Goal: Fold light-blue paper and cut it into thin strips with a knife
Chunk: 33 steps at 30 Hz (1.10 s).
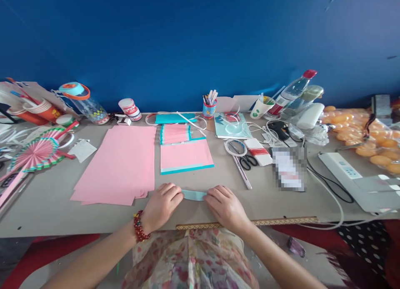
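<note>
A narrow light-blue paper strip (pixel 194 195) stretches between my two hands just above the table's front part. My left hand (pixel 162 205) is closed on its left end, and my right hand (pixel 225 208) is closed on its right end. The fingertips hide both ends of the strip. Beyond my hands lies a pink sheet with blue edges (pixel 186 155), and a pleated pink paper piece with blue edges (pixel 175 134) rests at its far side. Behind that is a blue paper piece (pixel 175 118). Left of these is a stack of pink paper (pixel 120 164).
To the right are a pen (pixel 242 172), black scissors (pixel 249 160), red-wrapped white card (pixel 258 151), cables and a power strip (pixel 343 168). A pink folded fan (pixel 36 153) lies at left. Bottles, cups and a pen holder (pixel 209 108) stand along the blue wall.
</note>
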{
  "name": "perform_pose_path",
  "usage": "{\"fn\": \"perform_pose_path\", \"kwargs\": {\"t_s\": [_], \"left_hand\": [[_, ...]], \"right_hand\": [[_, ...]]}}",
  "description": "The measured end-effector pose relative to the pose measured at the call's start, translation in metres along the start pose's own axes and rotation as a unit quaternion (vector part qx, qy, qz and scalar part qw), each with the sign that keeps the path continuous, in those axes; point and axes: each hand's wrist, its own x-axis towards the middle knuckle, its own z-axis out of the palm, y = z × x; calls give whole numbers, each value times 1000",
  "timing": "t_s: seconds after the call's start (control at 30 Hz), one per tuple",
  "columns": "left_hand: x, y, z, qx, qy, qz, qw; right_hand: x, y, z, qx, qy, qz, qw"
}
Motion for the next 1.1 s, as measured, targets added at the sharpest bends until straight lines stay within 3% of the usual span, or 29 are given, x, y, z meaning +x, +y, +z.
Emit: {"fn": "perform_pose_path", "kwargs": {"t_s": [0.2, 0.33, 0.47, 0.63, 0.83, 1.1], "left_hand": [[6, -2, 3, 48, 1, 34, 998], [11, -6, -1, -12, -30, 12, 999], [14, -13, -5, -91, -25, -35, 995], [18, -18, -5, -135, -31, -48, 989], [14, -29, -13, -205, -39, -75, 975], [5, -33, -14, -179, -34, -116, 976]], "right_hand": [[1, -1, 10, -12, 20, -12, 1000], [5, -1, 7, 29, 20, 29, 999], [13, -7, -1, 34, -5, 66, 997], [34, -21, 3, -2, -47, 70, 996], [52, -20, 7, 48, -92, 106, 989], [59, -26, 2, 27, -130, 152, 979]]}}
